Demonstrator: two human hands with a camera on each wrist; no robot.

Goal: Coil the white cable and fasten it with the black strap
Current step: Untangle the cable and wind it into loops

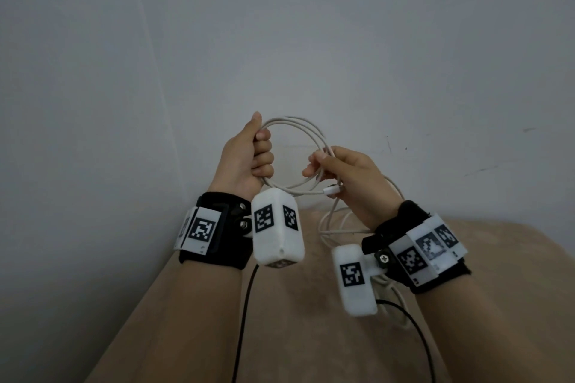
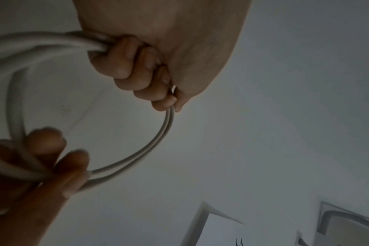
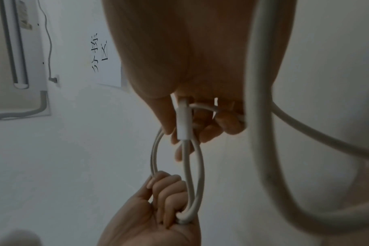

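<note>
A plain indoor room, more a bare workroom or office corner than a furnished home. Two unadorned grey-white painted walls (image 1: 311, 40) meet in a corner behind a smooth beige table top (image 1: 280, 336). The right wrist view shows a white sheet of paper with handwritten black characters (image 3: 104, 55) on the wall, a grey pipe (image 3: 42, 103), and a thin grey cord running to a wall socket (image 3: 54, 79).
</note>
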